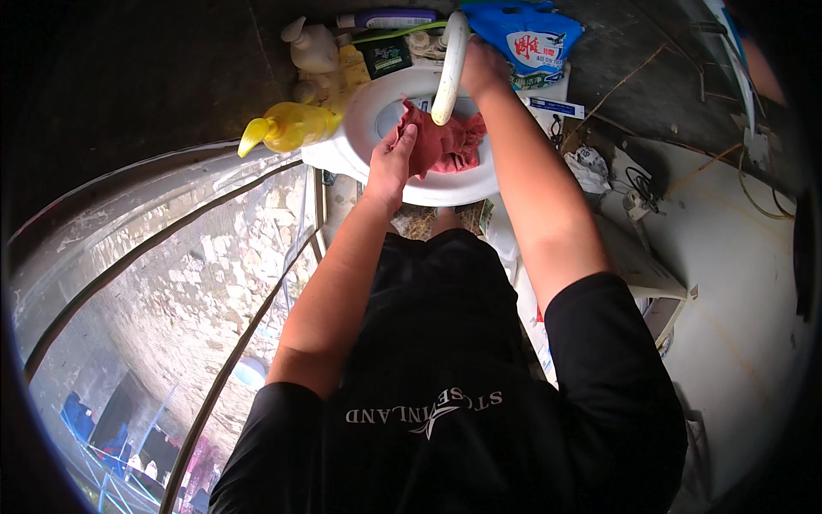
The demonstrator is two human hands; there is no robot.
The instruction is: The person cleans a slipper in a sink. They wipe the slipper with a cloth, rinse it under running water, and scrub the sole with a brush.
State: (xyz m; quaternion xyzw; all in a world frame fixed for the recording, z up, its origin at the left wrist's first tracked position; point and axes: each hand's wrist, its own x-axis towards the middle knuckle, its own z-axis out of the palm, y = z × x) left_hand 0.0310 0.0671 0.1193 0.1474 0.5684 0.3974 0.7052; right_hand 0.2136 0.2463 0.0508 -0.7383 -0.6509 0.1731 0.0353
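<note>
A wet-looking red cloth (443,144) hangs bunched in the white washbasin (449,193). My left hand (395,160) grips its left edge between thumb and fingers. Over the basin curves a white faucet spout (451,70), its tip just above the cloth. My right hand (485,64) reaches behind the spout at the back of the basin, beside the blue detergent bag; its fingers are mostly hidden, so what it touches cannot be told. No stream of water is plainly visible.
A yellow pump bottle (295,126) lies tilted at the basin's left. Behind stand a white pump bottle (314,48), a dark green packet (383,56), a purple bottle (392,18) and a blue detergent bag (533,42). A toothpaste-like tube (555,106) rests at the right; a screened window (192,270) is at left.
</note>
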